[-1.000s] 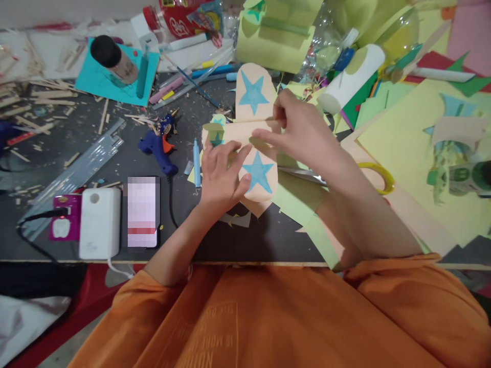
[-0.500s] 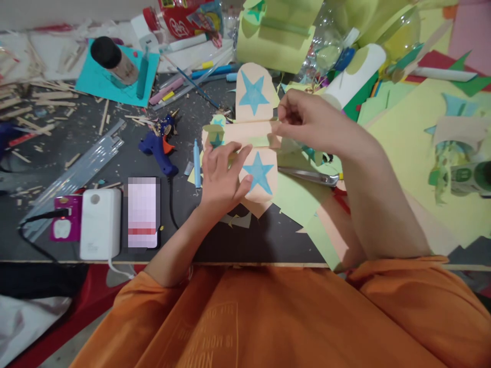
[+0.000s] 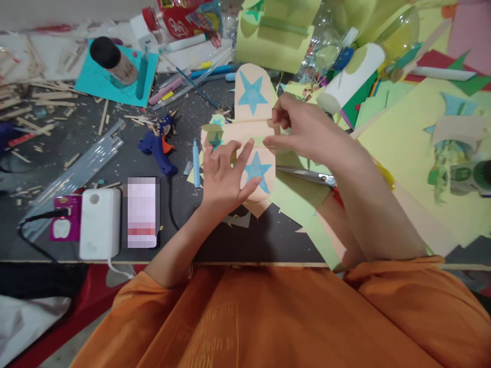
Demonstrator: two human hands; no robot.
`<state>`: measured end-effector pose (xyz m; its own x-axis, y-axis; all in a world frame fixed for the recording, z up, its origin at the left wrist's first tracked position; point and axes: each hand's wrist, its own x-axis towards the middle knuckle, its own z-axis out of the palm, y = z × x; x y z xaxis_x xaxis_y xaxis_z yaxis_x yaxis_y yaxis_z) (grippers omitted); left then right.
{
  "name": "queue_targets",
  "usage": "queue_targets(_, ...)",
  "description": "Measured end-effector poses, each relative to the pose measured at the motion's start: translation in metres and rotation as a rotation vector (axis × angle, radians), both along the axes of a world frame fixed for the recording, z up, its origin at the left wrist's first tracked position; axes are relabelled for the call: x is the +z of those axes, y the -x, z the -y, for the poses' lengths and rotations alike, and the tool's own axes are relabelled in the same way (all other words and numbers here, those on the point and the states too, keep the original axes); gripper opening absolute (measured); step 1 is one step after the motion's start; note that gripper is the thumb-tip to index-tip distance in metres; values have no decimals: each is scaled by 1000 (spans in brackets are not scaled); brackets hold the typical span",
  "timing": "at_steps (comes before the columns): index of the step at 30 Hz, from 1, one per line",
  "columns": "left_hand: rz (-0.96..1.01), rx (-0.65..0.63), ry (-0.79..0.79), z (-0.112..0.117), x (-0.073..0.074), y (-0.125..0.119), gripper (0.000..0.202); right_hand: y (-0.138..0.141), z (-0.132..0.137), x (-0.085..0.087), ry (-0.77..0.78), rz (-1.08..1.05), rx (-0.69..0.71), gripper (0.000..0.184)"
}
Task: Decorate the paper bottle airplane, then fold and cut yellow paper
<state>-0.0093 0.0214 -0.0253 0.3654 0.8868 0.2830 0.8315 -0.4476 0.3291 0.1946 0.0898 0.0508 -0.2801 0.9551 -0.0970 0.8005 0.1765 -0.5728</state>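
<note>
Since the peach paper cutout [image 3: 245, 131] lies flat on the dark table [image 3: 264, 240], long axis pointing near-to-far, the left hand [image 3: 224, 179] just sits splayed on it; the right hand [image 3: 303, 125] is at its right edge (pinching? can't tell). Scissors [image 3: 309, 175] crowd its near end, glue gun [image 3: 156, 149] off left.
</note>
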Motion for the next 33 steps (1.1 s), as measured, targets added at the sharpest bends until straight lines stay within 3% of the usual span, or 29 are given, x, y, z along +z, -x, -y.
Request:
queue_targets(5, 10, -9, 5, -1, -1, 1, 80, -10, -5, -6, -16, -66, 46, 20)
queue_targets(9, 36, -10, -8, 1, -1, 2, 80, -19, -6, 4, 25, -66, 59, 16)
queue_targets(12, 67, -17, -54, 2, -2, 3, 79, -27, -4, 11, -8, 6, 53, 23)
queue_targets(15, 78, -26, -85, 2, -1, 5, 76, -35, -4, 6, -36, 53, 122, 33)
queue_targets(20, 141, -13, -107, -1, 22, 18, 73, -41, -12, -8, 34, 23, 182, 40)
queue_targets(21, 175, 19, -133, -1, 30, 23, 65, -42, -13, -9, 41, 17, 182, 40)
queue_targets(23, 175, 202, -121, -2, 43, 38, 52, -43, -15, -10, 37, 16, 165, 38)
queue_targets(25, 49, 320, -2, -1, 51, 53, 45, -45, -16, -10, 31, 21, 151, 37)
queue_targets(29, -203, 546, 284, 4, 46, 72, 32, -46, -17, -10, 4, -6, 183, 36)
queue_targets(33, -260, 579, 370, 9, 35, 68, 31, -41, -16, -6, 42, 46, 138, 42)
